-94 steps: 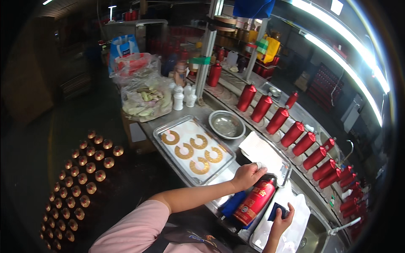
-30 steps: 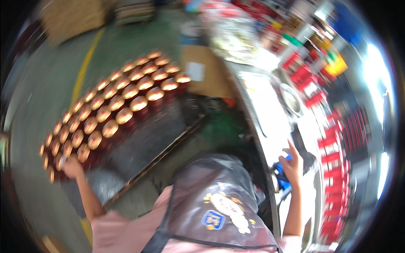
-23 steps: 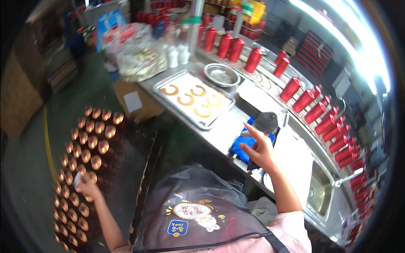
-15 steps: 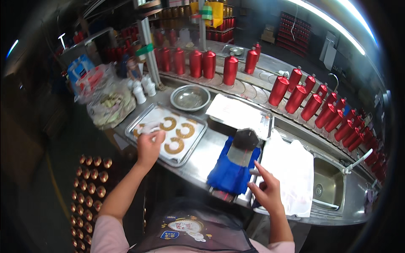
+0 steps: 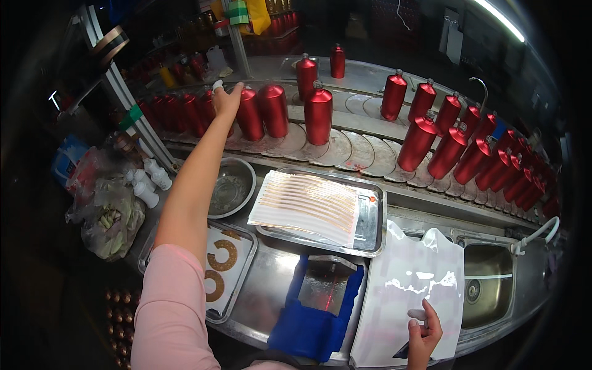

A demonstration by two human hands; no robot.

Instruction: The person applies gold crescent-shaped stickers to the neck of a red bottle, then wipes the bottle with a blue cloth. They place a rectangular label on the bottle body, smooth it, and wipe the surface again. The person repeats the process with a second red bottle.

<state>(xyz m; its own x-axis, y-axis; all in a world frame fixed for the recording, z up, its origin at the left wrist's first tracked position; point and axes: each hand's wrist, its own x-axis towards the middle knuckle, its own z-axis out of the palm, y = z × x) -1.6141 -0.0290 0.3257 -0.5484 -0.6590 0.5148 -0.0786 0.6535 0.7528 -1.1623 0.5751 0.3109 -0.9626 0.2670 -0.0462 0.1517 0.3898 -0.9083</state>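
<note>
My left hand (image 5: 227,103) reaches out over the row of red bottles on the conveyor, thumb and forefinger apart. A white cover shows on one fingertip. The hand is beside the shoulder of a red bottle (image 5: 250,115); its other fingers are partly hidden. My right hand (image 5: 425,338) hovers over a white sheet (image 5: 410,265), fingers apart and holding nothing visible, with a pale cover on a finger. Left of it stands a blue-padded cradle (image 5: 306,333) with a bare metal trough. Gold ring-shaped pieces (image 5: 222,254) lie on a lined tray (image 5: 246,271) under my left arm.
A metal tray (image 5: 372,222) holds a sheet of gold strips (image 5: 308,206). Beside it is a steel bowl (image 5: 248,191). White bottles (image 5: 145,194) and a plastic bag (image 5: 108,231) stand far left. A sink (image 5: 490,290) is at right, with a row of red bottles (image 5: 418,145) behind.
My left hand has moved from above the ring-piece tray forward to the conveyor bottles. The dark-ended object in the cradle is gone. My right hand has shifted away from the cradle over the white sheet.
</note>
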